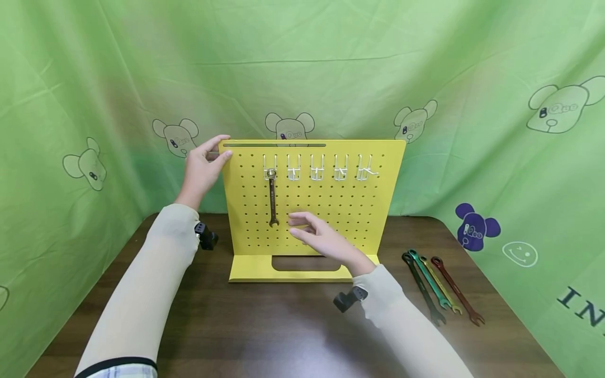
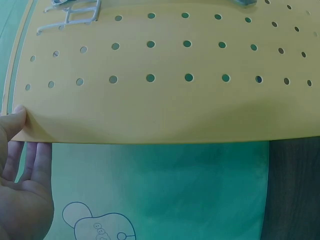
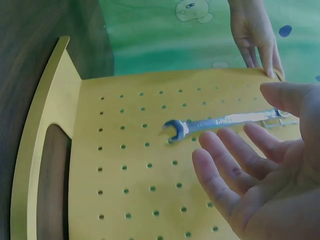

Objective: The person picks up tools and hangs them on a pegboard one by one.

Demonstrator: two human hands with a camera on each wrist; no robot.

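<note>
Five wrenches (image 1: 272, 197), one pegboard (image 1: 387, 157).

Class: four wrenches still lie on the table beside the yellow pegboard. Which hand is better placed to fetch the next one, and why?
Probably the right hand: it hovers open in front of the pegboard, on the same side as the wrenches on the table. The left hand is holding the board's top corner, on the far side.

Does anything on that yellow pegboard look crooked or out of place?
Nothing is damaged or spilled. The rightmost hook sits askew beside four straight ones. One wrench hangs straight on the yellow pegboard; four wrenches lie on the table.
</note>
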